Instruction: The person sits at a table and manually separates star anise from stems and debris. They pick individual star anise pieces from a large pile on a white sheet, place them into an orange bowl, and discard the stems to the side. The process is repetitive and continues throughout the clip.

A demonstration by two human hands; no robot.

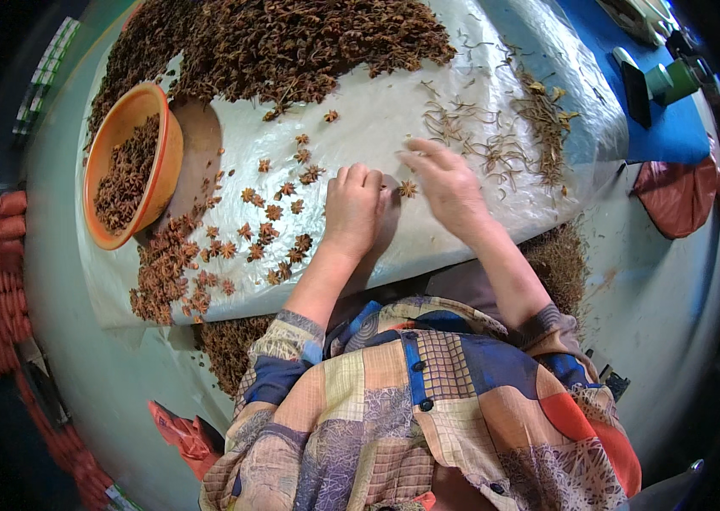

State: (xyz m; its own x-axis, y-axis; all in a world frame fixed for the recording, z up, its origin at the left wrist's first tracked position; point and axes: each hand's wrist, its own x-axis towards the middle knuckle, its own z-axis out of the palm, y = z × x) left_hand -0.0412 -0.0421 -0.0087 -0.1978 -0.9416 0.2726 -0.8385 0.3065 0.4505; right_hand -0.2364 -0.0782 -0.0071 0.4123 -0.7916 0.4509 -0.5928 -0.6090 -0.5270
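My left hand (355, 207) rests on the pale plastic sheet (373, 115) with its fingers curled down. Whether anything lies under those fingers is hidden. To its right, my right hand (448, 185) is raised a little, blurred, with fingers spread and nothing plainly seen in them. Between the two hands lies one star anise pod (408, 188). Loose star anise pods (274, 212) are scattered to the left of my left hand. Beyond them is a denser heap of reddish-brown pods (165, 274). Thin curved stems (500, 150) lie strewn to the right of my right hand.
A big pile of dark star anise (309, 45) covers the far side. An orange plastic basin (171, 153) holding more pods tilts at left. A phone (636, 96) and green cup (681, 82) stand on a blue surface at right. Red bags (679, 191) hang beyond the sheet's edge.
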